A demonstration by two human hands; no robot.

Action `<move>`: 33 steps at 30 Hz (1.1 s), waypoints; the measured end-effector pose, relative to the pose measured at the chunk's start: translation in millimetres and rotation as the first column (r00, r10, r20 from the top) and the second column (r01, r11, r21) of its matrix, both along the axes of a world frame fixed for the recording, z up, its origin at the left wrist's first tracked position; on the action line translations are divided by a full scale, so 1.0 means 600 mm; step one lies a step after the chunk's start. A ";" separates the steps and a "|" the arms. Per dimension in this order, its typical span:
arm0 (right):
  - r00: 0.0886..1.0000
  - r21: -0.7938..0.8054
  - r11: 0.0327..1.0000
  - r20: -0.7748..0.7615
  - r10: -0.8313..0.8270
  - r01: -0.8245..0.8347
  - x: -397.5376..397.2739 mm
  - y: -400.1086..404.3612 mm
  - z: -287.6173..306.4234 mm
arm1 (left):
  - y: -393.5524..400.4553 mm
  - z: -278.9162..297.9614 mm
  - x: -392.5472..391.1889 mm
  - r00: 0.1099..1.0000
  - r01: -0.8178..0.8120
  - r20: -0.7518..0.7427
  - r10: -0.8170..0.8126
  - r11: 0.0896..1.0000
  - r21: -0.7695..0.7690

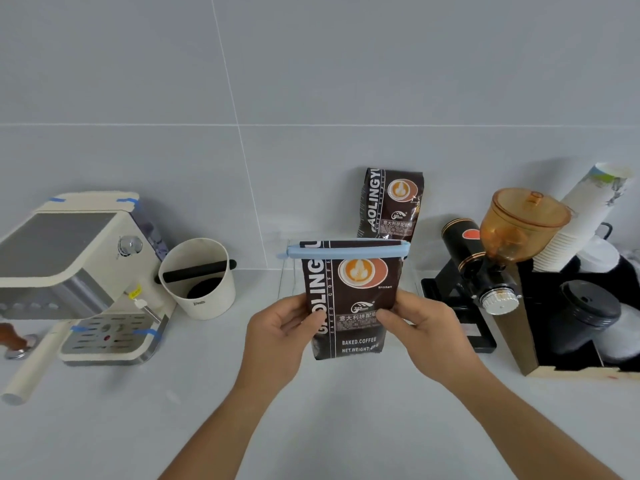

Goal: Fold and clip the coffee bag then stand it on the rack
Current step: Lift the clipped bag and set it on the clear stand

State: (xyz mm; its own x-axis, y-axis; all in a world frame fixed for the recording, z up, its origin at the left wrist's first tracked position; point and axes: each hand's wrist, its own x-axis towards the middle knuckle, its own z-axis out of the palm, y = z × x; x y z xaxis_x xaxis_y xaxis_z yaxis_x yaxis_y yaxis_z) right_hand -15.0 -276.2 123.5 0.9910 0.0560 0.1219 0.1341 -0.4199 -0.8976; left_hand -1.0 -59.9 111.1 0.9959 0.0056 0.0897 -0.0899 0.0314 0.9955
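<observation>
I hold a dark brown coffee bag [349,299] upright above the counter, between both hands. A light blue clip [346,251] runs across its folded top. My left hand [280,327] grips the bag's left edge, thumb on the front. My right hand [415,323] grips its right edge the same way. Behind the bag a thin wire rack [285,271] stands against the wall, mostly hidden. A second, matching coffee bag [391,206] stands upright at the back, leaning on the wall.
A cream espresso machine [79,271] fills the left, with a white knock box [199,277] beside it. A black grinder with an amber hopper [502,247] stands at the right, next to a stack of paper cups [581,223] and a wooden organiser [571,341] holding black lids.
</observation>
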 end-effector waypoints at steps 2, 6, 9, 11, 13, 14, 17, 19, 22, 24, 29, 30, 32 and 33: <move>1.000 0.023 1.000 0.017 0.007 -0.007 0.027 0.005 0.016 | 0.002 0.020 0.026 1.000 -0.001 0.029 0.001 1.000 -0.005; 0.998 0.068 0.997 0.060 0.022 -0.026 0.092 0.013 0.038 | 0.009 0.050 0.085 0.997 -0.024 0.074 0.023 1.000 0.005; 0.998 0.104 0.994 0.061 0.016 -0.023 0.140 0.023 0.051 | 0.014 0.060 0.131 0.996 -0.041 0.082 0.040 0.999 0.008; 0.998 0.119 0.993 0.054 0.015 -0.022 0.169 0.029 0.053 | 0.015 0.063 0.158 0.996 -0.047 0.070 0.046 0.999 0.004; 0.999 0.134 0.991 0.031 0.010 -0.014 0.198 0.034 0.049 | 0.017 0.062 0.187 0.998 -0.044 0.054 0.044 0.999 -0.003; 1.000 0.143 0.990 0.017 0.009 -0.011 0.211 0.037 0.046 | 0.018 0.061 0.200 0.998 -0.041 0.041 0.041 0.999 -0.004; 1.000 0.148 0.989 -0.011 -0.014 0.015 0.258 0.045 0.033 | 0.021 0.052 0.246 0.999 -0.051 0.004 0.051 0.999 0.006; 0.998 0.126 0.991 -0.048 -0.028 0.034 0.284 0.050 0.024 | 0.021 0.042 0.273 0.998 -0.065 -0.021 0.066 0.997 0.039; 0.994 0.057 0.996 -0.085 -0.065 0.070 0.317 0.055 0.013 | 0.018 0.024 0.307 0.995 -0.072 -0.064 0.077 0.995 0.076; 0.991 0.014 0.996 -0.103 -0.090 0.092 0.335 0.058 0.005 | 0.016 0.013 0.327 0.993 -0.076 -0.087 0.084 0.993 0.088; 0.975 -0.045 0.984 -0.130 -0.177 0.173 0.370 0.069 -0.010 | 0.013 -0.006 0.367 0.987 -0.076 -0.136 0.087 0.993 0.090; 0.973 -0.042 0.980 -0.123 -0.196 0.192 0.377 0.072 -0.014 | 0.014 -0.009 0.373 0.986 -0.073 -0.143 0.085 0.993 0.090; 0.969 -0.049 0.975 -0.108 -0.220 0.216 0.384 0.079 -0.019 | 0.015 -0.014 0.382 0.985 -0.067 -0.150 0.080 0.993 0.095; 0.967 -0.055 0.972 -0.107 -0.232 0.227 0.386 0.082 -0.019 | 0.017 -0.016 0.386 0.986 -0.059 -0.149 0.073 0.993 0.100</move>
State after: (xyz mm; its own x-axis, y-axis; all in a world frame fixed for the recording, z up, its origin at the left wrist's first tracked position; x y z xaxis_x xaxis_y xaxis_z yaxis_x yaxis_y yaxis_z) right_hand 216.4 -227.0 112.2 0.9850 -0.1721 0.0114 -0.0711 -0.4653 -0.8823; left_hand 230.4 -49.9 101.2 0.9958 0.0704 -0.0593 0.0639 -0.0653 0.9958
